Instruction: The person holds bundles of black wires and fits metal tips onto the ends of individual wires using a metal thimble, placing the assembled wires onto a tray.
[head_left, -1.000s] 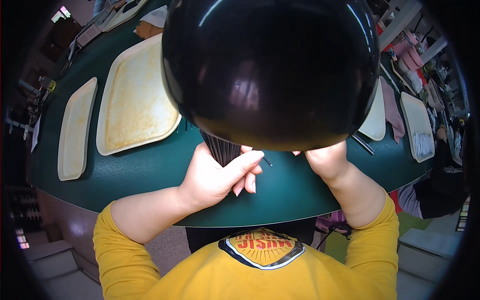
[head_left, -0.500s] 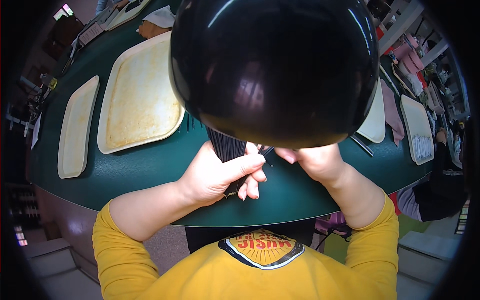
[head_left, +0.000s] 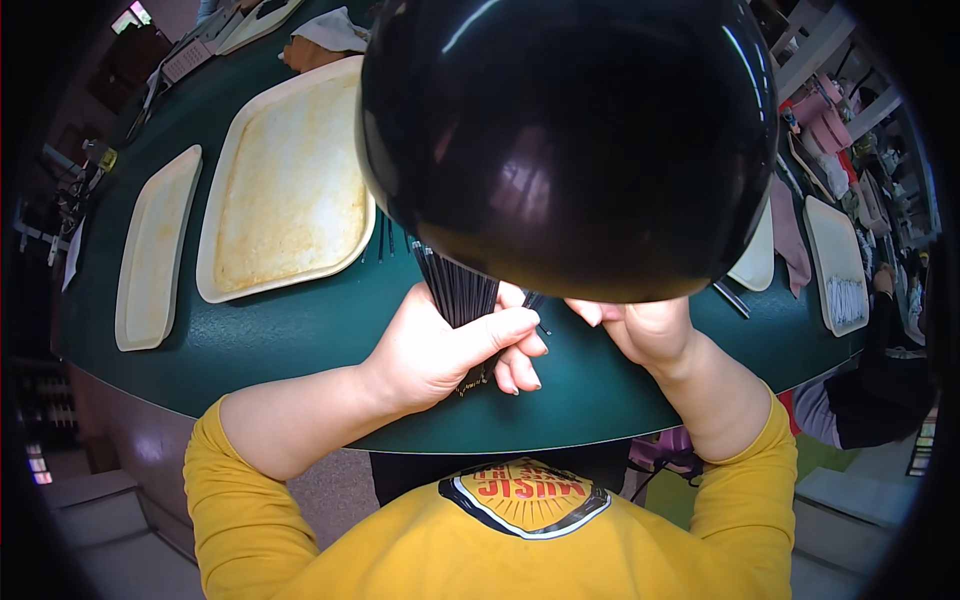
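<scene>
A bundle of thin black wires (head_left: pixel 466 292) stands tilted in my left hand (head_left: pixel 425 345), whose thumb and fingers are wrapped round it. Small gold-coloured ends show below that palm. Over both hands hangs a large glossy black dome (head_left: pixel 570 150), which covers the upper part of the bundle. My right hand (head_left: pixel 652 332) is just under the dome's lower rim at the right, its fingers curled with the thumb against them. Its fingertips are partly hidden, and I cannot make out what they hold. A few loose black wire ends stick out between the two hands.
A large stained cream tray (head_left: pixel 285 190) and a narrow cream tray (head_left: pixel 155 255) lie left on the green table (head_left: pixel 300 345). At right are a metal rod (head_left: pixel 731 300), a mauve cloth (head_left: pixel 790 240) and a tray of white pieces (head_left: pixel 845 260), beside another person's hand (head_left: pixel 884 279).
The black dome and the nearby trays have shifted slightly in the picture, the dome to the right. Both hands have moved a little to the right; the left still grips the bundle.
</scene>
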